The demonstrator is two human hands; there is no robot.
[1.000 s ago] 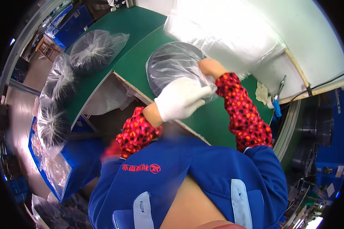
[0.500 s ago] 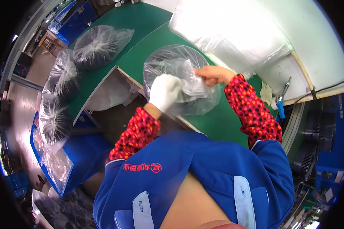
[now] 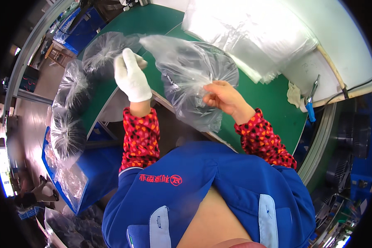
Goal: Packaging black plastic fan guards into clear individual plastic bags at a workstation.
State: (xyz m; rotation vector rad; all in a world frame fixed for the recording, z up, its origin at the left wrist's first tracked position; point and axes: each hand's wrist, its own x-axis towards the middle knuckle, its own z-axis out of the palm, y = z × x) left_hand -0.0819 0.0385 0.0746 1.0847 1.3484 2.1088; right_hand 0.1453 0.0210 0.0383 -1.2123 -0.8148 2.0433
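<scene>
A clear plastic bag [image 3: 184, 62] around a dark, rounded thing lies on the green worktable, its film gathered into creases near the middle. My bare right hand [image 3: 226, 98] pinches the gathered film. My left hand [image 3: 132, 78], in a white glove, is raised to the left of the bag, fingers pointing up and partly apart. Nothing shows in that hand. A loose, pointed end of the film stretches leftward, just beyond its fingertips. What exactly the bag contains is blurred by the plastic.
Several bagged dark bundles [image 3: 72, 84] line the table's left side. A stack of clear plastic sheets or bags [image 3: 252, 37] lies at the back right. Blue-handled pliers [image 3: 311, 105] and a pale cloth [image 3: 294, 95] are at the right. A blue bin [image 3: 99, 165] stands lower left.
My left hand has moved left and up, off the bag. The film, flatter before, is now gathered and spread leftward. My right hand has moved slightly down and left.
</scene>
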